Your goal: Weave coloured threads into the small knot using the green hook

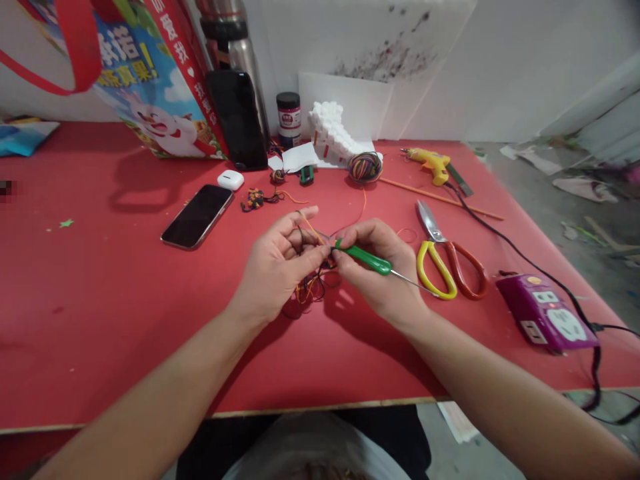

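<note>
My right hand is closed round a crochet hook with a green handle; its thin metal shaft points down to the right. My left hand pinches dark and orange yarn, and an orange strand runs over its raised index finger. The fingertips of both hands meet at a small dark piece of work, mostly hidden between them. Loose loops of the yarn hang below onto the red table. A strand leads back to a multicoloured yarn ball.
Scissors lie right of my hands, with a yellow glue gun, a wooden stick and a purple power socket beyond. On the left are a phone, an earbud case and a gift bag.
</note>
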{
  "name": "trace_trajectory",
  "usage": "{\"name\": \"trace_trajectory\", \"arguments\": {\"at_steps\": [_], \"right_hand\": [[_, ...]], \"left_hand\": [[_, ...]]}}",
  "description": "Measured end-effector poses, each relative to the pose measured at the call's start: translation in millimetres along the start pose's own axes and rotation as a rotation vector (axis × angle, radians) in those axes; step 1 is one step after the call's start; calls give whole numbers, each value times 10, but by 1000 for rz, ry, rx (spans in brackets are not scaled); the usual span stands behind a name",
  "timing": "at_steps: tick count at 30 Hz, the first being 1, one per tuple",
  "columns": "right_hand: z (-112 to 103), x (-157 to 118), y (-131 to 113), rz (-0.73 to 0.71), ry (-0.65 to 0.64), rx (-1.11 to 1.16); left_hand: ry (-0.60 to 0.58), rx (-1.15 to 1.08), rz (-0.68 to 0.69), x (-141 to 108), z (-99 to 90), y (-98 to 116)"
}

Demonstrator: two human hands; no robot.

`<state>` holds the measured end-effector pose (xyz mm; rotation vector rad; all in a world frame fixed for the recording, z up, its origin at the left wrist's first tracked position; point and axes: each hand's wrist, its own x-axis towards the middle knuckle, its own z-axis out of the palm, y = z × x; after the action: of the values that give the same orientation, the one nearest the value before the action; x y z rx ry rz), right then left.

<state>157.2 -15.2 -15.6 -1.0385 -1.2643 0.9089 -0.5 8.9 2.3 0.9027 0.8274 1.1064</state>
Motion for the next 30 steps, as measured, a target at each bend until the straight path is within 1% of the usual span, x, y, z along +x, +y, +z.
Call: {"name": "trace_trajectory", "arguments": {"at_steps": [2, 4, 6, 9, 13, 16, 20, 22, 24, 26, 30], "right_hand": [[-10, 9, -19, 14, -22, 40], [-28, 23, -34, 20, -74, 110], [-46, 35, -46, 10, -126, 150], [-62, 46, -56, -29, -160, 145], [-60, 44, -45, -79, -140, 136], [-43, 31, -21, -62, -82, 88], [-12, -1, 4, -64, -31, 88], [-7, -20, 10, -80, -36, 84], [-12, -39, 17, -92, -42, 49], [-24, -55, 24, -117, -58, -2], [-42, -72, 28, -216, -96, -110]], "left_hand": [[-35, -89, -93, -8, -8, 19], [-80, -155, -196, -20, -33, 45], [-116, -194, -271, -30, -64, 68], [-151, -226, -343, -31, -104, 85], [-188, -282, -396, -3, -122, 78], [-152, -287, -357, 14, -111, 62], [-59, -228, -199, 26, -85, 31], [-35, -186, -125, 35, -80, 22], [-24, -150, -83, 42, -82, 21], [-11, -126, -60, 43, -84, 27], [11, -106, -45, 23, -71, 46]]}}
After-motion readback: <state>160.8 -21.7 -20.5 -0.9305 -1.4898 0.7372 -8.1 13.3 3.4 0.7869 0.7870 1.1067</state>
